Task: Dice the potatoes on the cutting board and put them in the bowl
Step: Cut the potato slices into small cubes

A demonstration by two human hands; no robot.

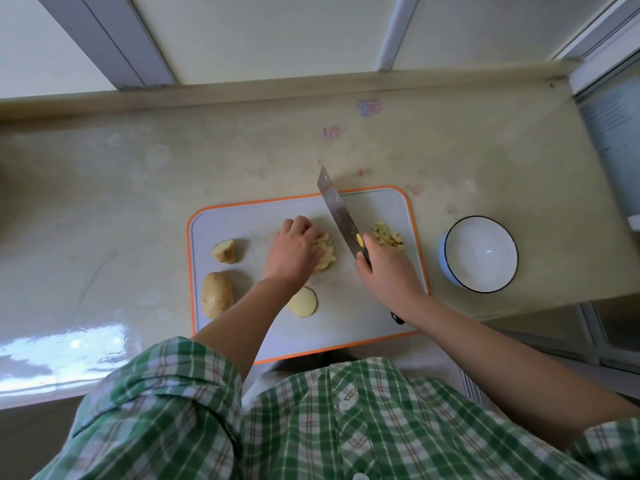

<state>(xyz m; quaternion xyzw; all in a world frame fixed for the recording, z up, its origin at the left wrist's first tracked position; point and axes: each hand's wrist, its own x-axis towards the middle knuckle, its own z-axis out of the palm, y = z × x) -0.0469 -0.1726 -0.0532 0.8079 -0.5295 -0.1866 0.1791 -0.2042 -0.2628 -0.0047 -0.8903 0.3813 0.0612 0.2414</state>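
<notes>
A grey cutting board (pixel 242 223) with an orange rim lies on the counter. My left hand (pixel 294 249) presses curled fingers onto a bundle of potato strips (pixel 325 254) at the board's middle. My right hand (pixel 386 271) grips the black handle of a long knife (pixel 337 213), whose blade points away just right of the strips. A pile of diced potato (pixel 388 235) lies at the board's right. A whole potato (pixel 217 294), a potato chunk (pixel 225 251) and a cut slab (pixel 304 303) lie on the left and front. The white bowl (pixel 481 254) stands empty to the right of the board.
The pale counter (pixel 138 188) runs left and behind the board, with a raised back edge (pixel 311 84) below a window. The counter ends just right of the bowl. The board's front edge overhangs the counter near my green plaid shirt (pixel 311 427).
</notes>
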